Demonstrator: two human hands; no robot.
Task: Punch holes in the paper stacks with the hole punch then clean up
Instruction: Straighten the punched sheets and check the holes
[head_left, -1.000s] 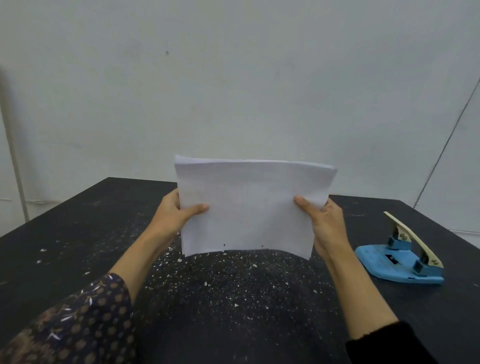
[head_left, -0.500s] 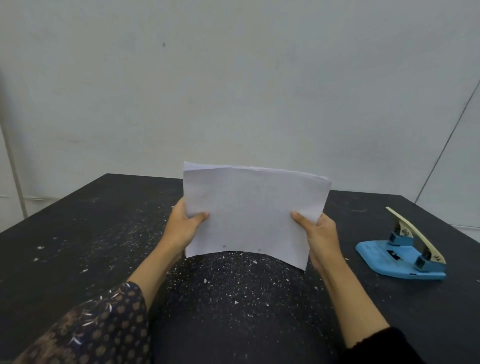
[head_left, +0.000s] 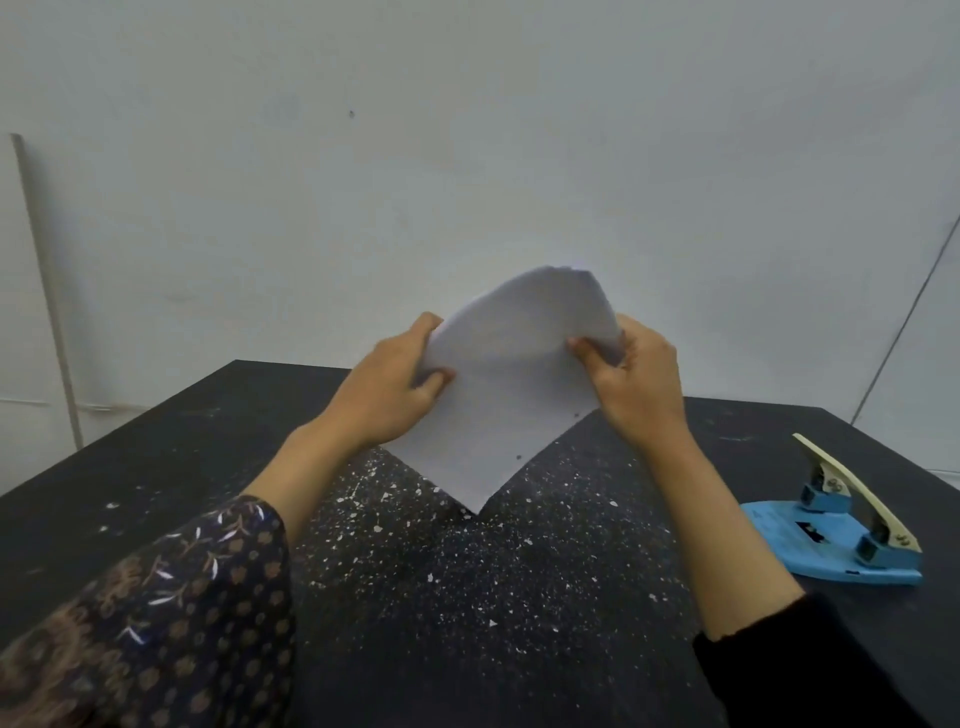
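Subject of inspection: one paper stack (head_left: 498, 395), held above the middle of the desk (head_left: 156, 467) and turned so that one corner points down; whether that corner touches the desk surface cannot be told. The left hand (head_left: 387, 387) grips the stack's left edge, thumb on the near face and fingers curled behind; the right hand (head_left: 636, 387) pinches the upper right edge in the same way, thumb forward. The sheets bow between the two grips, which suggests the stack is being turned or shaken while gripped at both edges so that the sheets stay together.

Two small dark holes (head_left: 519, 457) show along the lower right edge of the stack; punching of this stack is therefore judged done. The hole punch (head_left: 841, 530) stands on the desk well to the right of the hands, blue base down and cream lever raised; no hand touches it, and it looks parked clear of the working area.

White paper scraps (head_left: 467, 561) lie scattered thickly across the dark desk beneath the stack and thin out toward the left; the clean-up part of the task is judged not yet begun. The tilted hold over this patch may serve to drop loose scraps from the holes where the rest already lie; this is inference only.

Risk noted: a loose pinch at the right edge could let sheets fan out of line.
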